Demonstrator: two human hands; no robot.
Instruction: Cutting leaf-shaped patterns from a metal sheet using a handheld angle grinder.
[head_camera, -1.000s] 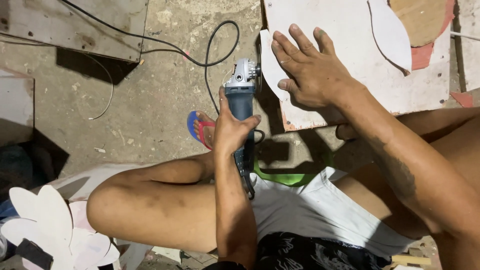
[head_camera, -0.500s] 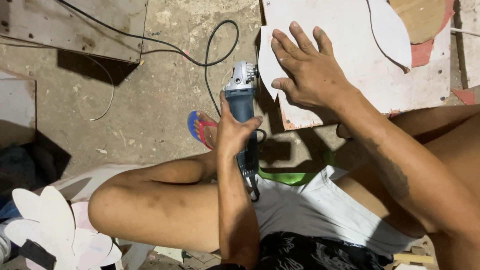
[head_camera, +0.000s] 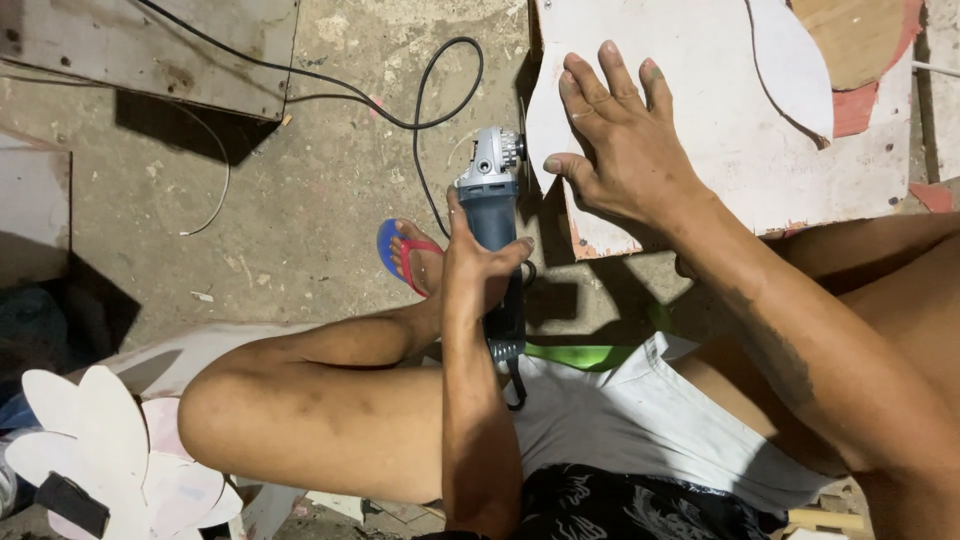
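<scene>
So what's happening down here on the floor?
A person sits on the concrete floor. Their left hand is wrapped around a blue-and-grey angle grinder, its head right at the edge of a flat white board. Their right hand lies spread flat on that board, pressing it down. The grinder's black cable loops away across the floor. White petal-shaped cutouts lie by the knee.
</scene>
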